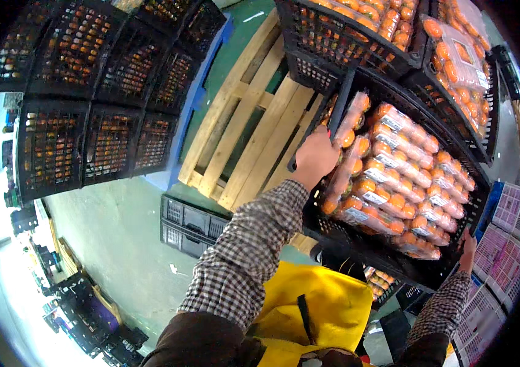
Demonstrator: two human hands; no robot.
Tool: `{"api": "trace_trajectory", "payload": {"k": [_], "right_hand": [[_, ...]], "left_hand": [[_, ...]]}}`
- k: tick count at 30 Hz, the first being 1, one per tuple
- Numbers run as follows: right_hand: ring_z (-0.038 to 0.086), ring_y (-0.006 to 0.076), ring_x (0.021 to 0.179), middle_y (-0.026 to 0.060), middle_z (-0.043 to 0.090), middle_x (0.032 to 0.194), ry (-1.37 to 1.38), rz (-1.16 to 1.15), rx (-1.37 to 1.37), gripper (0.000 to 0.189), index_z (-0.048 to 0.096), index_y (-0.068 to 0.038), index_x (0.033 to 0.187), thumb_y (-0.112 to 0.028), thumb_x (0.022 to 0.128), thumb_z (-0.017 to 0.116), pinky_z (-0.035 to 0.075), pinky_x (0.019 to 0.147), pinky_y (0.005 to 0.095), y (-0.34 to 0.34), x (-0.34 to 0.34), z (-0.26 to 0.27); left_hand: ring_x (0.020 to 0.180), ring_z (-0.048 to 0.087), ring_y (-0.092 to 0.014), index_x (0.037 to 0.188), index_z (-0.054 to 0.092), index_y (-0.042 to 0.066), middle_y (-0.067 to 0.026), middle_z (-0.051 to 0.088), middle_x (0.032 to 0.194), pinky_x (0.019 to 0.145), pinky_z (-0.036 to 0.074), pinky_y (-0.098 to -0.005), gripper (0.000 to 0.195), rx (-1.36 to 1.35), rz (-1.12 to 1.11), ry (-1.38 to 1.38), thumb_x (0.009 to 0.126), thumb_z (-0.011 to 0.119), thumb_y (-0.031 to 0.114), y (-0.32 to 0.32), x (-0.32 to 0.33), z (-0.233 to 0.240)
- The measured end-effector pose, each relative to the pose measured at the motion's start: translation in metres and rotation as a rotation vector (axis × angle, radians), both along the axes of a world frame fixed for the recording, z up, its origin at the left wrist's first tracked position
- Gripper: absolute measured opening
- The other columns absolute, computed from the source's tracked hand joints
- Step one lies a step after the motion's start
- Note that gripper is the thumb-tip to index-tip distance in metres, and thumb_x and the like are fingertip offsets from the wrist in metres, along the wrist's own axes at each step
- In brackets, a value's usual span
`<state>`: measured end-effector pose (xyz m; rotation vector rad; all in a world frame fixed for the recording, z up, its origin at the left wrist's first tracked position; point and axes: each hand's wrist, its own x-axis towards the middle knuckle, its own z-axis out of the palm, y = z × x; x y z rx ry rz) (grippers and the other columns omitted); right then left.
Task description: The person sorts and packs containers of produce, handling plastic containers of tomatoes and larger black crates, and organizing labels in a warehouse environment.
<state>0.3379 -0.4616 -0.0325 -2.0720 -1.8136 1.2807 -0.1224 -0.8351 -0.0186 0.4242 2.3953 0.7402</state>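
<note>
Both my hands grip a black plastic crate (356, 254) by its opposite ends, and it hangs tilted in front of me. Inside lie several rows of orange round fruit or tomatoes in clear packs (393, 169) with printed labels. My left hand (317, 156) is closed around the end rim near the wooden pallet. At the far right end, my right hand (467, 250) holds the crate's wall; its fingers are partly hidden. The wooden pallet (255, 119) lies on the floor to the left of the crate. Checked sleeves cover both forearms.
Filled black crates (351, 32) stand beyond the held one, with another stack (90, 105) on a blue pallet (195, 96) at left. Low grey crates (191, 225) sit on the floor by the wooden pallet. Pink crates (503, 247) are stacked at right.
</note>
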Motion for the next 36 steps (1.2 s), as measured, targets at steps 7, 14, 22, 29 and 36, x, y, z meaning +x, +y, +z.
{"api": "trace_trajectory", "payload": {"k": [7, 14, 22, 29, 36], "right_hand": [[0.038, 0.0121, 0.044, -0.0010, 0.038, 0.049, 0.072, -0.204, -0.097, 0.044, 0.042, -0.012, 0.054, -0.044, 0.083, 0.056, 0.029, 0.043, 0.0271, -0.085, 0.015, 0.085], [0.036, 0.0101, 0.042, -0.0026, 0.039, 0.049, 0.038, -0.157, -0.014, 0.034, 0.043, -0.013, 0.058, -0.032, 0.084, 0.055, 0.028, 0.041, 0.0245, -0.271, -0.020, 0.222], [0.039, 0.0056, 0.048, -0.0053, 0.042, 0.057, 0.082, -0.149, -0.307, 0.013, 0.050, -0.009, 0.076, -0.017, 0.083, 0.057, 0.030, 0.045, 0.0210, -0.442, -0.128, 0.188], [0.040, 0.0049, 0.058, -0.0050, 0.048, 0.066, 0.199, -0.009, -0.618, 0.015, 0.054, -0.004, 0.084, -0.016, 0.080, 0.062, 0.034, 0.050, 0.0212, -0.550, -0.209, 0.057], [0.042, 0.0060, 0.051, -0.0032, 0.049, 0.062, 0.141, -0.083, -0.569, 0.024, 0.056, -0.003, 0.083, -0.026, 0.080, 0.063, 0.033, 0.045, 0.0241, -0.600, -0.233, -0.095]], "left_hand": [[0.094, 0.057, -0.034, 0.105, 0.053, -0.003, -0.0225, 0.058, 0.100, 0.077, 0.045, -0.0411, 0.052, 0.311, -0.112, -0.108, 0.072, 0.060, 0.037, -0.025, -0.035, -0.022], [0.065, 0.051, -0.012, 0.095, 0.059, -0.002, -0.0048, 0.059, 0.074, 0.059, 0.043, -0.0294, 0.034, 0.168, 0.179, -0.392, 0.076, 0.063, 0.026, -0.192, -0.016, 0.029], [0.037, 0.032, -0.005, 0.081, 0.051, 0.009, 0.0055, 0.039, 0.049, 0.034, 0.023, -0.0211, 0.014, -0.044, 0.472, -0.362, 0.083, 0.059, 0.021, -0.454, -0.030, 0.063], [0.048, 0.041, -0.003, 0.081, 0.055, 0.002, 0.0036, 0.046, 0.056, 0.039, 0.029, -0.0209, 0.012, -0.168, 0.751, -0.083, 0.083, 0.056, 0.014, -0.700, -0.046, 0.047], [0.043, 0.041, -0.007, 0.075, 0.050, 0.007, 0.0024, 0.045, 0.054, 0.038, 0.031, -0.0231, 0.014, -0.213, 0.623, -0.122, 0.085, 0.053, 0.017, -0.649, -0.102, 0.014]]}}
